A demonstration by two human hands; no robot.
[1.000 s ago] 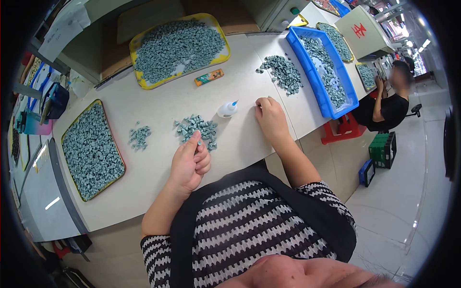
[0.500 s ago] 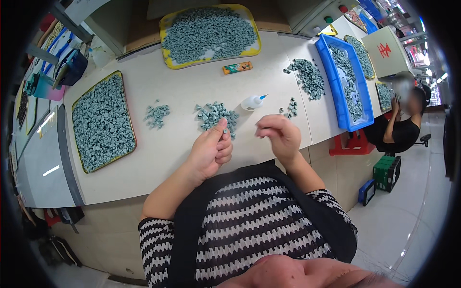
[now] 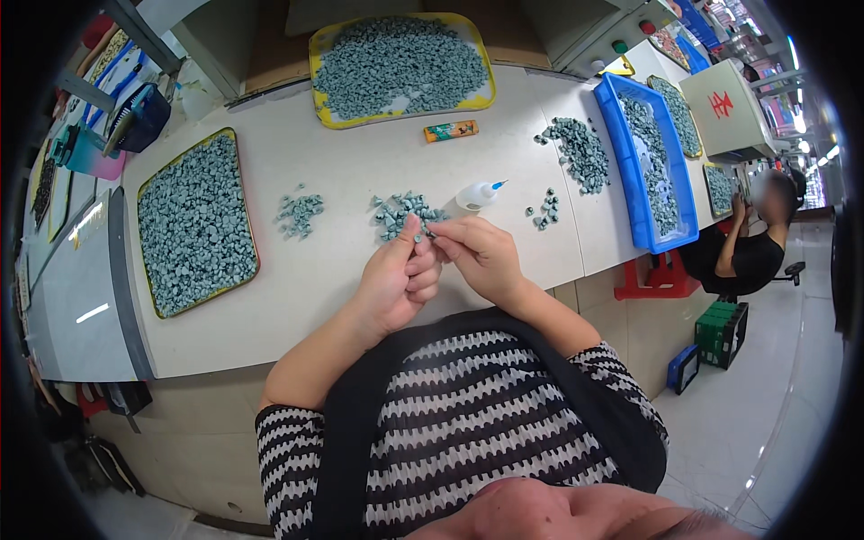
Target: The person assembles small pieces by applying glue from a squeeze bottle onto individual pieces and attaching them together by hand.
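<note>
In front of me, my left hand (image 3: 399,283) is closed, with a small grey-green piece (image 3: 418,238) pinched between thumb and forefinger. My right hand (image 3: 483,257) meets it there, thumb and forefinger pressed together at the left fingertips; what they grip, if anything, is too small to make out. Just beyond both hands lies a pile of similar grey-green pieces (image 3: 393,214), partly covered by the fingers. A small white squeeze bottle (image 3: 477,195) with a blue tip lies tilted beside the pile, past my right hand.
Yellow-edged trays of grey-green pieces stand at left (image 3: 198,225) and far centre (image 3: 396,67). Small heaps lie left (image 3: 300,214) and right (image 3: 580,155). Near an orange-green tube (image 3: 451,131) sits the long blue bin (image 3: 641,202). Another person (image 3: 751,243) sits at far right.
My right hand has moved left and its fingertips now meet those of my left hand. The left hand keeps its pinch in nearly the same place.
</note>
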